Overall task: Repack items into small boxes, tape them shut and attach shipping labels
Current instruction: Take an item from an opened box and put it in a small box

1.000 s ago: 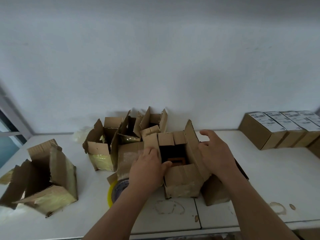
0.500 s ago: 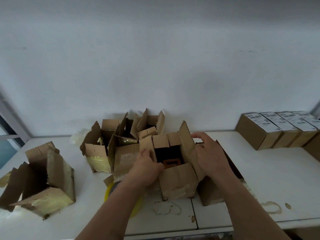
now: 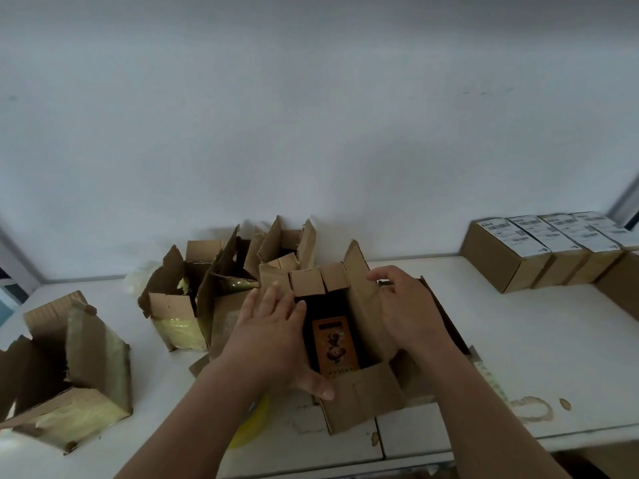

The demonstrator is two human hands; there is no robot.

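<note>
A small cardboard box (image 3: 359, 399) stands open at the table's front middle. Inside it lies a dark packet with an orange label (image 3: 334, 345). My left hand (image 3: 273, 335) lies flat with straight fingers over the box's left flap, thumb against the front flap. My right hand (image 3: 406, 307) rests on the upright right flap (image 3: 359, 281), fingers loosely curled over its edge. A yellow tape roll (image 3: 252, 426) lies under my left forearm, mostly hidden.
Several torn open cartons (image 3: 179, 305) crowd behind and left of the box; another (image 3: 83, 371) lies at the far left. A row of sealed, labelled boxes (image 3: 539, 250) stands at the back right. The white table (image 3: 539, 344) has stains near its front edge.
The box has come nearer and the view tipped down, showing the orange-labelled packet. My left hand opened from gripping the left edge to lying flat on the flap. My right hand stays on the right flap.
</note>
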